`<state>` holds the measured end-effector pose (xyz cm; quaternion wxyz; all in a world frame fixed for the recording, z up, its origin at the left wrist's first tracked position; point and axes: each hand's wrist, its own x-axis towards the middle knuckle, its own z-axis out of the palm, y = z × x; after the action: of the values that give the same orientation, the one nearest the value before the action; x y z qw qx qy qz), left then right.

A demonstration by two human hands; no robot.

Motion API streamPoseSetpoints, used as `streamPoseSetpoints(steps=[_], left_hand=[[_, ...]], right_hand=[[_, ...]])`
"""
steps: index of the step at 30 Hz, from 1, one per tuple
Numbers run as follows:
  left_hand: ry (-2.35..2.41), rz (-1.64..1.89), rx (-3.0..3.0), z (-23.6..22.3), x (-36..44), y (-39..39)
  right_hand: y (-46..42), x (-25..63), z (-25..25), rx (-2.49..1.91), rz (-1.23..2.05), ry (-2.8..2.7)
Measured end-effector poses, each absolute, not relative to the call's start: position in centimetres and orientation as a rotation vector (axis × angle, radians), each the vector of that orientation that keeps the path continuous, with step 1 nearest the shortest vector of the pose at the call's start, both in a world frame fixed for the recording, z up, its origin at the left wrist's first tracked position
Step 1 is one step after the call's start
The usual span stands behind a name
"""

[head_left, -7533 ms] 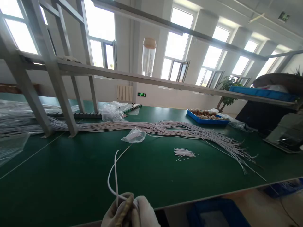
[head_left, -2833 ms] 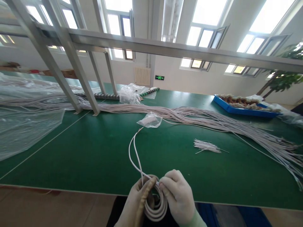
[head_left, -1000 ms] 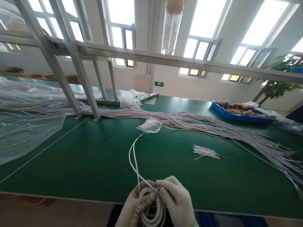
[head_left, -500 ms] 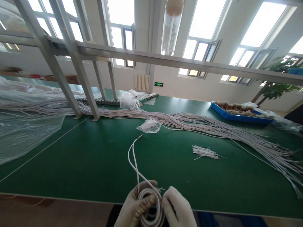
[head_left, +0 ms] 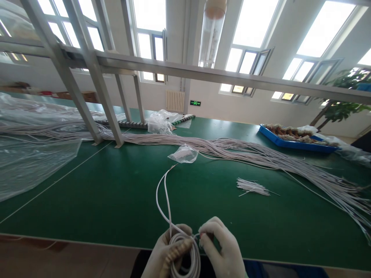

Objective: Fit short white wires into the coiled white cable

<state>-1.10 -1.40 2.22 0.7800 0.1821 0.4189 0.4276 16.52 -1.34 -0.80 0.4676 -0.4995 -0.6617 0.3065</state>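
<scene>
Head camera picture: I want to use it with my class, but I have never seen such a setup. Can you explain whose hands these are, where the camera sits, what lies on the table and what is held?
The camera is worn on a person's head and looks forward and down, so the two gloved hands at the bottom are that person's own. The left hand grips a coil of white cable. The right hand pinches something small beside the coil; what it is cannot be told. Two loose strands run from the coil across the green table. Farther back lie a long bundle of white cables, a small plastic bag, a little pile of short ties, a blue tray and clear plastic sheeting.
</scene>
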Motion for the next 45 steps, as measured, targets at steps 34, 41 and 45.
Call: streamPoseSetpoints(steps=[34,41,45], left_hand=[[0.741,0.842,0.549,0.3,-0.7,0.2],[0.821,0.832,0.531,1.8,-0.6,-0.1],[0.836,0.841,0.706,1.0,-0.4,0.3]], right_hand=[[1.9,18.7,2.7,-0.845,-0.174,-2.614],[1.3,19.2,3.6,-0.799,-0.142,-2.563],[0.9,19.5,2.4,-0.889,0.216,-2.435]])
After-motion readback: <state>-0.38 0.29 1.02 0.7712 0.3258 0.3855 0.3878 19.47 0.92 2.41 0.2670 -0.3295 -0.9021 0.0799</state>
